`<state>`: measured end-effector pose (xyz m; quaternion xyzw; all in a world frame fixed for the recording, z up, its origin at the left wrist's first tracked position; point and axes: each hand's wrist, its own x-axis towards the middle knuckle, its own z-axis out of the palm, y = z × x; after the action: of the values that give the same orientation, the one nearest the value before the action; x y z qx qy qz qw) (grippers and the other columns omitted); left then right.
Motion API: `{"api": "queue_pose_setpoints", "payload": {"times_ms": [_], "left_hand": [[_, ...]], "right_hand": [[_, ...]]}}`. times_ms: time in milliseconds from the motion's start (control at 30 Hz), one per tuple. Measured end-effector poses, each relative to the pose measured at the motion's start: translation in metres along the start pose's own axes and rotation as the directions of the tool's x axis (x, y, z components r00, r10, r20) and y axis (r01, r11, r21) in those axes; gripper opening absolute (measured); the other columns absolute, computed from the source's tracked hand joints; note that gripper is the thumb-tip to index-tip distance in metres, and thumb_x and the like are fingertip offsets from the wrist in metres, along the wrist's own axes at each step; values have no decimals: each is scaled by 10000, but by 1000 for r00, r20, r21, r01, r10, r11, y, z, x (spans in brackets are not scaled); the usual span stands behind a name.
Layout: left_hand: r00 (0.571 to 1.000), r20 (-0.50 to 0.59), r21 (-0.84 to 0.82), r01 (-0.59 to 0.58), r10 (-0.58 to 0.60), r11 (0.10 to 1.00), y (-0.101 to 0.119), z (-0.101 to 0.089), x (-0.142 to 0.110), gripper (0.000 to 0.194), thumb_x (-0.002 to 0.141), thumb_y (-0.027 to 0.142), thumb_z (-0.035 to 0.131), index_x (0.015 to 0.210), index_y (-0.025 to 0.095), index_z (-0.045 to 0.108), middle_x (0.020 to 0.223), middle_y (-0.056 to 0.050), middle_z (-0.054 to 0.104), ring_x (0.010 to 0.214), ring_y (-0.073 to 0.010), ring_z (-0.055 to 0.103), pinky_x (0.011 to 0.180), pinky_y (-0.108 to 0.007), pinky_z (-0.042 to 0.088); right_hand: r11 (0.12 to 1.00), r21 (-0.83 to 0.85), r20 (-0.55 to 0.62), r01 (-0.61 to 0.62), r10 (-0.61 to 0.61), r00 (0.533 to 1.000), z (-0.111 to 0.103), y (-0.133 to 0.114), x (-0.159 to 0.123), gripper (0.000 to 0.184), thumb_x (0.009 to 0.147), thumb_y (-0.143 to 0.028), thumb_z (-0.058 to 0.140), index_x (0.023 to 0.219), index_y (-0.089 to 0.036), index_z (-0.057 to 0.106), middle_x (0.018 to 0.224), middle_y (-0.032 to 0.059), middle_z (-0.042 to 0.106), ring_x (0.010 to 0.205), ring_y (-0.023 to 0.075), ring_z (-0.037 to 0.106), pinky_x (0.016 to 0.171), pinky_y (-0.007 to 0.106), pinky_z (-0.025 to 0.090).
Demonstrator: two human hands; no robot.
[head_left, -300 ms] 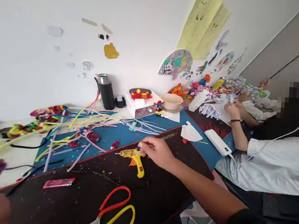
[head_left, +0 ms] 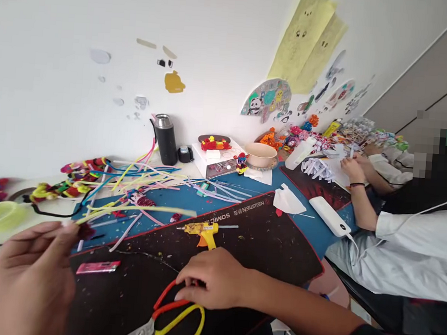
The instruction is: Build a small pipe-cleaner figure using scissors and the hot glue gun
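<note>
My left hand (head_left: 34, 271), at the lower left, pinches a small dark red fuzzy piece (head_left: 86, 232) together with a pale yellow pipe cleaner (head_left: 147, 210) that sticks out to the right. My right hand (head_left: 215, 279) has its fingers curled on the orange handle of a pair of scissors (head_left: 155, 315). The scissors lie on the black mat, blades toward the lower left, the other handle yellow. Just beyond my right hand lies a yellow glue gun (head_left: 200, 228) with a glue stick in its back, its grip partly hidden. A slim pink object (head_left: 98, 267) rests between my hands.
Loose pipe cleaners (head_left: 158, 173) spread over the blue mat. Behind them stand a black thermos (head_left: 166, 142) and a beige bowl (head_left: 260, 154). A light green ring (head_left: 0, 217) sits at the left. At the right, a co-worker's hands (head_left: 353, 169) handle paper strips beside a white power bank (head_left: 330, 216).
My right hand has moved from the glue gun's back end down to the scissors. My left hand has come further into view with the dark red piece and pipe cleaner.
</note>
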<state>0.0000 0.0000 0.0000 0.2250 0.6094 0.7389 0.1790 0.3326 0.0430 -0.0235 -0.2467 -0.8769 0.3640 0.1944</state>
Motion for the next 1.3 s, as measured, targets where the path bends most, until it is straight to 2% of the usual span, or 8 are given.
{"api": "queue_pose_setpoints", "payload": {"times_ms": [67, 133, 267, 533, 667, 900, 1100, 1300], "left_hand": [[997, -11, -57, 79, -80, 995, 23, 42, -21, 407, 579, 323, 1027, 895, 242, 783, 906, 44, 788, 892, -118, 744, 911, -190, 594], [987, -7, -58, 160, -161, 985, 38, 64, -35, 436, 456, 261, 1025, 806, 237, 767, 837, 60, 779, 831, -96, 718, 829, -137, 576], [975, 34, -56, 223, -222, 973, 39, 65, -40, 457, 398, 239, 1017, 780, 234, 768, 798, 59, 780, 818, -100, 716, 806, -128, 568], [953, 110, -155, 298, -283, 942, 23, 64, -34, 538, 346, 242, 1068, 790, 214, 767, 782, 53, 755, 797, -93, 693, 775, -129, 579], [937, 150, -166, 339, -316, 926, 18, 60, -35, 508, 390, 289, 1078, 794, 207, 781, 776, 47, 736, 716, -98, 673, 624, -147, 574], [903, 198, -218, 420, -381, 881, 14, 59, -37, 491, 423, 262, 1085, 832, 223, 816, 822, 36, 758, 736, -119, 695, 601, -165, 618], [900, 222, -231, 423, -375, 876, 13, 59, -38, 481, 453, 258, 1082, 858, 217, 825, 858, 36, 761, 750, -112, 702, 645, -164, 638], [903, 250, -206, 402, -349, 892, 12, 58, -39, 428, 534, 290, 1066, 885, 227, 829, 936, 24, 774, 810, -132, 725, 711, -200, 657]], "right_hand": [[983, -151, 114, 103, -86, 990, 9, -6, 3, 343, 1073, -524, 701, 1190, -212, 784, 1005, 44, 822, 932, 203, 743, 817, 286, 513], [947, -251, 242, 198, -137, 961, 11, -13, 7, 389, 1087, -540, 675, 1270, -207, 755, 1087, 56, 820, 974, 212, 722, 838, 300, 512], [880, -373, 388, 293, -139, 911, 6, -25, 9, 400, 1077, -537, 689, 1286, -199, 729, 1175, 58, 799, 968, 224, 700, 809, 323, 521], [840, -473, 434, 264, -39, 900, 7, -43, 6, 338, 1060, -470, 677, 1242, -191, 737, 1178, 88, 789, 865, 237, 749, 649, 337, 537], [893, -421, 438, 162, 44, 898, 4, -43, 8, 413, 1020, -497, 683, 1309, -208, 745, 1165, 83, 801, 834, 232, 770, 617, 306, 513], [966, -54, 391, -251, 252, 885, -3, -32, 7, 552, 856, -423, 829, 1363, -235, 721, 1048, 12, 803, 860, 196, 745, 778, 255, 523], [680, 381, 565, -627, 366, 740, -13, -22, 7, 867, 742, -491, 995, 1505, -297, 632, 1107, -27, 731, 528, 64, 631, 590, 212, 501], [337, 639, 652, -692, 241, 719, -1, -6, 2, 912, 695, -550, 1026, 1428, -193, 617, 803, -45, 728, 414, 70, 553, 434, 195, 434]]}}
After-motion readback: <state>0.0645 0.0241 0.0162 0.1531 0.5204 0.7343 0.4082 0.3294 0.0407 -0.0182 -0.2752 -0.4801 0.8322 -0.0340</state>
